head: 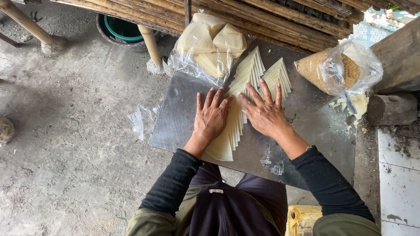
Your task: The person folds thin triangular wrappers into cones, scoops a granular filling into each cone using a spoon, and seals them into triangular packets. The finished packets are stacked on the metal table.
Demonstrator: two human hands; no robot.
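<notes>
In the head view, looking straight down, a grey metal worktop [183, 118] fills the middle of the frame, and both hands lie flat on a fanned row of pale, triangular pastry sheets [249, 72] spread across it. The left hand [211, 117] sits just left of centre, its grip released, fingers straight and close together, palm pressing on the lower part of the fan, where the sheets overlap in a stepped edge running down toward the lower middle. The right hand [264, 112] lies just beside it, to the right of centre, also released and gripping nothing, fingers spread wide over the sheets, with their tips toward a second fanned stack [280, 76] in the upper middle. Both arms wear dark sleeves that come in from the bottom edge. At the upper middle, touching the top of the fan, stands a clear plastic bag of folded pastry sheets [212, 41]. At the upper right lies another clear bag of brownish crumbly filling [323, 67], with what may be a spoon handle poking out, though that is hard to make out. A green bucket [122, 28] sits at the upper left under bamboo poles [271, 17], on the concrete floor [74, 131].
</notes>
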